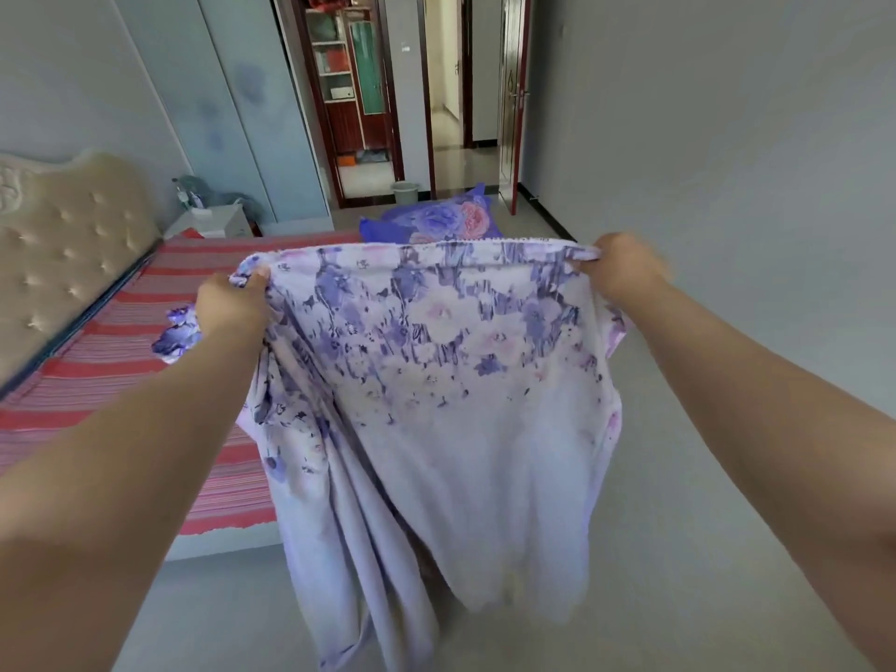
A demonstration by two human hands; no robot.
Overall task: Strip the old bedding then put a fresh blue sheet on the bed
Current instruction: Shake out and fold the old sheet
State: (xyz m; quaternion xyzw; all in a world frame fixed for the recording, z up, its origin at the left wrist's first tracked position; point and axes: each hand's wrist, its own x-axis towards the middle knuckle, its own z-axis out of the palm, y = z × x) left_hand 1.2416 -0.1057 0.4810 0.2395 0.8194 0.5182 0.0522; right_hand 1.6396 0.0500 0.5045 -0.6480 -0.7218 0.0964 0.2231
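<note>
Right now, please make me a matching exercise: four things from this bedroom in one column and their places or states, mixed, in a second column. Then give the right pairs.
Things:
1. floral sheet
2. striped cover
3. pillow
4. bucket

Places or states:
A. on the floor by the doorway
B. held up by both hands, hanging down
C. spread flat on the bed
D. behind the sheet's top edge

Pairs: 1-B, 2-C, 3-D, 4-A
</note>
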